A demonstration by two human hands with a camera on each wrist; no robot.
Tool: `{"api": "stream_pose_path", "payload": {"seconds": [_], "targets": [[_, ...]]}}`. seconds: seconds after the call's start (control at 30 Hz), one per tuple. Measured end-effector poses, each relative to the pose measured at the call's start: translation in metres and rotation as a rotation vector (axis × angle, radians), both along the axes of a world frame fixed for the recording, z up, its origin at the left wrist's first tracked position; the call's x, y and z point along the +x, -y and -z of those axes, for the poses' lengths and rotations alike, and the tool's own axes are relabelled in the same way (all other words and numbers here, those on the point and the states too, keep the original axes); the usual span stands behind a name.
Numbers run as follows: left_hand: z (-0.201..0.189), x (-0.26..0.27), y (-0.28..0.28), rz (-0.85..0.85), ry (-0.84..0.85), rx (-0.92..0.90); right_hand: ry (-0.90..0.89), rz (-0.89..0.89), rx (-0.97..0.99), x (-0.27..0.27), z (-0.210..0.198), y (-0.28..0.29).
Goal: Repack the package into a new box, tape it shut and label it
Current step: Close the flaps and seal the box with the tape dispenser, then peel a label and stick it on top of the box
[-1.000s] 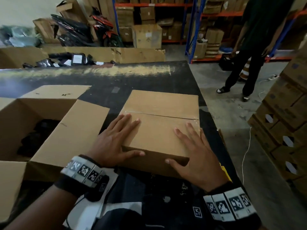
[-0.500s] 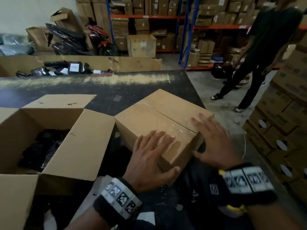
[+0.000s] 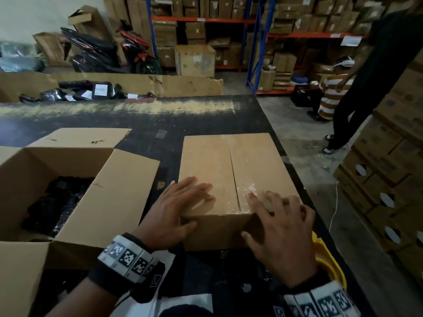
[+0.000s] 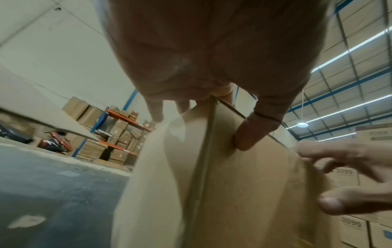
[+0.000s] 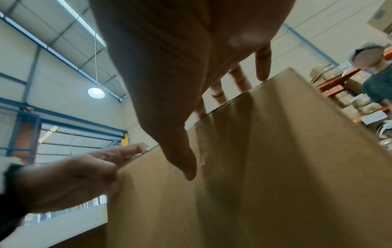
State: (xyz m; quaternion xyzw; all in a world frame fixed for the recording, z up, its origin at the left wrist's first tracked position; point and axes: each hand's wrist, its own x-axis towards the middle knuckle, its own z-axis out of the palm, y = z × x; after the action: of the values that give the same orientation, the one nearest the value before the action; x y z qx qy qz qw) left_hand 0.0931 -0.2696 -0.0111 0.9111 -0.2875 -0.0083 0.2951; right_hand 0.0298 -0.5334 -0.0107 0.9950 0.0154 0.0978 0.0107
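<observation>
A closed cardboard box (image 3: 229,165) with clear tape along its centre seam sits on the black table (image 3: 137,115), the seam running away from me. My left hand (image 3: 176,209) lies flat on its near left corner, fingers straight on top, thumb on the front face (image 4: 244,139). My right hand (image 3: 279,225) rests on the near right corner, fingers spread on top, thumb down the front face (image 5: 186,167). An open cardboard box (image 3: 109,197) with dark wrapped contents (image 3: 57,202) stands to the left.
A yellow object (image 3: 329,264) sits at the table's near right edge. White sheets (image 3: 185,300) lie near me. A long cardboard bin (image 3: 183,84) with dark parcels runs behind the table. A standing person (image 3: 366,88) and stacked cartons (image 3: 389,179) are on the right.
The taped box has been turned about a quarter turn on the table; its seam ran left to right and now points away from me. Both hands moved with it to the near corners.
</observation>
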Motion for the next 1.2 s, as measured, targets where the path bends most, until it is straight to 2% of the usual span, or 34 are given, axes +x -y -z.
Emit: {"api": "stream_pose_path", "payload": {"seconds": [0.1, 0.17, 0.27, 0.37, 0.43, 0.53, 0.67, 0.77, 1.03, 1.2], "targets": [[-0.001, -0.004, -0.002, 0.004, 0.01, -0.019, 0.018, -0.007, 0.033, 0.006, -0.013, -0.001], [0.0, -0.013, -0.001, -0.011, 0.057, -0.027, -0.068, -0.085, 0.063, 0.021, -0.025, -0.001], [-0.002, -0.04, -0.005, -0.167, 0.158, -0.185, -0.211, -0.259, 0.039, 0.047, -0.028, -0.006], [0.006, -0.082, -0.02, -0.344, 0.249, -0.331, -0.277, -0.329, -0.053, 0.061, -0.017, -0.014], [0.025, -0.113, -0.035, -0.411, 0.212, -0.282, -0.275, -0.326, -0.082, 0.064, -0.013, -0.014], [0.074, -0.151, -0.063, -0.532, 0.054, -0.132, -0.247, -0.34, -0.094, 0.064, -0.012, -0.017], [0.118, -0.155, -0.084, -0.739, -0.107, 0.1, -0.221, -0.329, -0.12, 0.064, -0.012, -0.013], [0.134, -0.147, -0.088, -0.787, -0.163, 0.16, -0.242, -0.333, -0.101, 0.064, -0.013, -0.014], [0.129, -0.128, -0.092, -0.897, -0.197, 0.205, -0.232, -0.356, -0.09, 0.063, -0.013, -0.012], [0.121, -0.119, -0.102, -0.918, -0.233, -0.034, -0.237, -0.35, -0.085, 0.062, -0.013, -0.012]]}}
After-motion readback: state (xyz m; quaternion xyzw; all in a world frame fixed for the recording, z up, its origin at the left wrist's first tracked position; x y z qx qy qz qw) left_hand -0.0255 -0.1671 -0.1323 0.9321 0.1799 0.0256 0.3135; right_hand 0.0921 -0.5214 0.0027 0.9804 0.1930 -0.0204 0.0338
